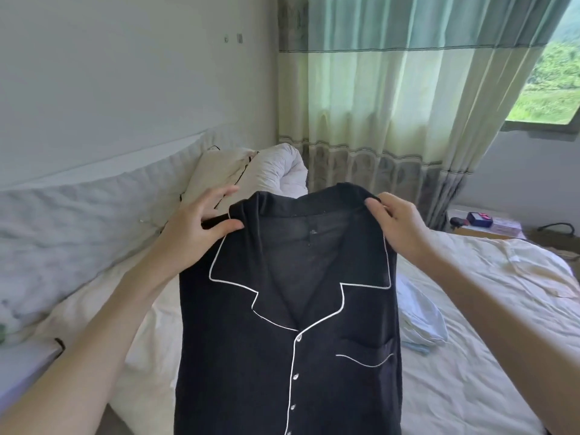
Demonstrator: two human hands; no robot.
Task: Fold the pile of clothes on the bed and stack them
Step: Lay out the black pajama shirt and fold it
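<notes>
A black button-up shirt (pixel 288 324) with white piping hangs upright in front of me over the bed (pixel 470 356), its collar side facing me. My left hand (pixel 201 227) pinches the left shoulder between thumb and fingers, the fingers spread. My right hand (pixel 398 227) grips the right shoulder by the collar. A cream garment with black piping (pixel 216 171) lies crumpled near the headboard. A pale blue garment (pixel 420 318) lies on the sheet to the right, partly hidden by the shirt.
A white rolled duvet (pixel 282 167) sits at the far end of the bed. A grey pillow (pixel 62 221) leans on the left wall. A cream cloth (pixel 518 271) is spread at the right. A side table (pixel 483 222) with small items stands beneath the curtained window.
</notes>
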